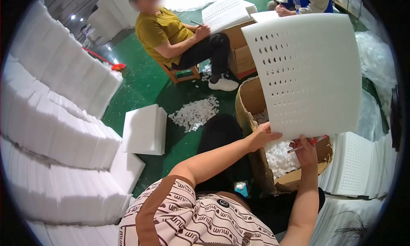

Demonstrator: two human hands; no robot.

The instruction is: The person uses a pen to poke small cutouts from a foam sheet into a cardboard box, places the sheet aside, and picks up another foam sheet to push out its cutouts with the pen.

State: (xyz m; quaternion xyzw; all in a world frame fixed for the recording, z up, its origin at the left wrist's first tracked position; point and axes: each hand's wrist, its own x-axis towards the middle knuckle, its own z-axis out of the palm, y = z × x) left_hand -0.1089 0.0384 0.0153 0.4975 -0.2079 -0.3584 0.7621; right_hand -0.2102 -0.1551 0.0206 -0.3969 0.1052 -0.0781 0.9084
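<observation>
A white foam sheet (316, 75) with rows of small cut-outs is held up over a cardboard box. My left hand (261, 137) grips its lower left corner, thumb on the near face. At the bottom edge, my right hand (306, 152) pinches the sheet and also holds a red pen (316, 141), which lies across the fingers. The cut-outs on the left half look dark and open, while those further right are faint. Beneath the sheet, the cardboard box (294, 177) contains many small white foam pieces (279, 158).
Tall stacks of foam sheets (55, 169) line the left side. Loose foam pieces (195, 113) lie on the green floor (141, 86) beside a short stack (143, 130). Punched sheets (355, 165) stand at right. A seated person (164, 36) and another person (309, 0) work opposite.
</observation>
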